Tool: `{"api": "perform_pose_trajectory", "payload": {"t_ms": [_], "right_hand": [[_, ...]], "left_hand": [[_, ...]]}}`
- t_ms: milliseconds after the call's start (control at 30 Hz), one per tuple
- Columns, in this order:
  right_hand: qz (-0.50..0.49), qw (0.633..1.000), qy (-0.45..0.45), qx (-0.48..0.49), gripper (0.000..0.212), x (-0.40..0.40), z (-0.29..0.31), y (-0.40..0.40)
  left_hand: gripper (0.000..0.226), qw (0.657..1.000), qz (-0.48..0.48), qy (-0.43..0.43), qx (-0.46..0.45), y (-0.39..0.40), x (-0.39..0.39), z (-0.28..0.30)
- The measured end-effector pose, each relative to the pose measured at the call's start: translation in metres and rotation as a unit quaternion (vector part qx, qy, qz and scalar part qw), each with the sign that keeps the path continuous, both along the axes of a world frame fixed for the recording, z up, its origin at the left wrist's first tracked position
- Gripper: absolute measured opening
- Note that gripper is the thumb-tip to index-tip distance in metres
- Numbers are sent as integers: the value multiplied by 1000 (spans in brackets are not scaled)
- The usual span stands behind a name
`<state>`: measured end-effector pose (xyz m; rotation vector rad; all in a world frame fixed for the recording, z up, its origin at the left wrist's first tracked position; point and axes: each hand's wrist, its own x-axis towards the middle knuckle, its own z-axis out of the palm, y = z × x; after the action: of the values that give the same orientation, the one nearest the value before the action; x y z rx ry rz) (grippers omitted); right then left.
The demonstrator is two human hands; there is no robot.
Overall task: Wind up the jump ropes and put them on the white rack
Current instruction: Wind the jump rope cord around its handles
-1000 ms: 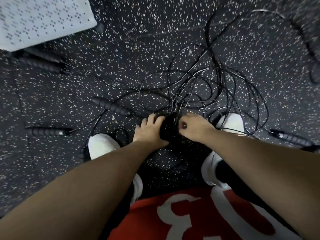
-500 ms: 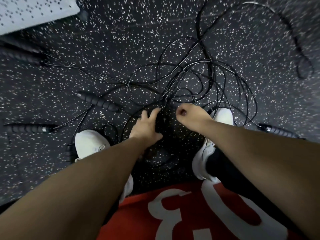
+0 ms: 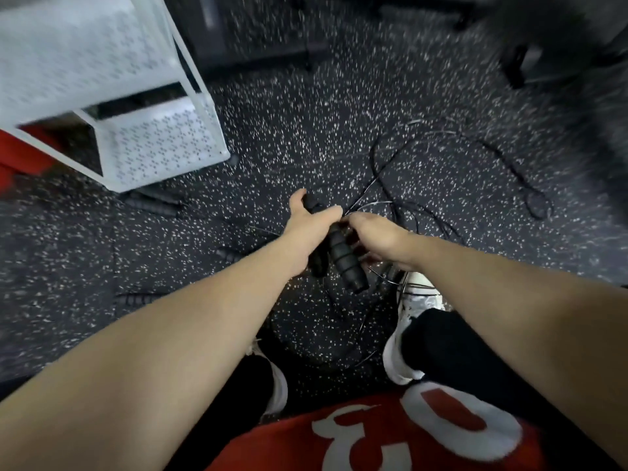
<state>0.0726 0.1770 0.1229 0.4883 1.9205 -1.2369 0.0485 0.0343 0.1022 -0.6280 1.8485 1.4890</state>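
Two ribbed black foam jump-rope handles (image 3: 343,258) are gripped together in the left hand (image 3: 307,229), right of the white perforated metal rack (image 3: 163,144). The thin black cord (image 3: 390,205) is pinched by the right hand (image 3: 373,234). Light and limp, probably tangle-prone, it is best gathered at the handles.

Dark rubber floor (image 3: 306,130) (white-flecked), blurred dark equipment (image 3: 530,45) along the far edge.

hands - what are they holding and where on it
Left hand grips black jump rope handles at their upper ends; right hand pinches the thin rope beside them.
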Motion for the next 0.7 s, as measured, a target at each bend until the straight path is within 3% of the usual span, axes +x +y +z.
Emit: {"api": "perform_pose_trajectory", "payload": {"t_ms": [133,267,367,500,600,700], "right_hand": [[-52,995,16,-89,39,12,64,-3],[15,993,57,-105,16,38,112,4],[69,990,87,-82,44,62,142,2],[98,988,111,-44,53,94,165,0],[58,990,106,-75,23,113,180,6],[-54,986,109,-115,24,128,189,15]], "left_hand": [[77,999,24,45,1,-1,10,51],[78,992,106,40,46,-4,32,94],[77,986,139,29,83,-1,53,122],[74,982,151,44,101,0,87,143],[67,969,198,24,144,-4,108,160],[47,950,238,19,203,-12,122,177]]}}
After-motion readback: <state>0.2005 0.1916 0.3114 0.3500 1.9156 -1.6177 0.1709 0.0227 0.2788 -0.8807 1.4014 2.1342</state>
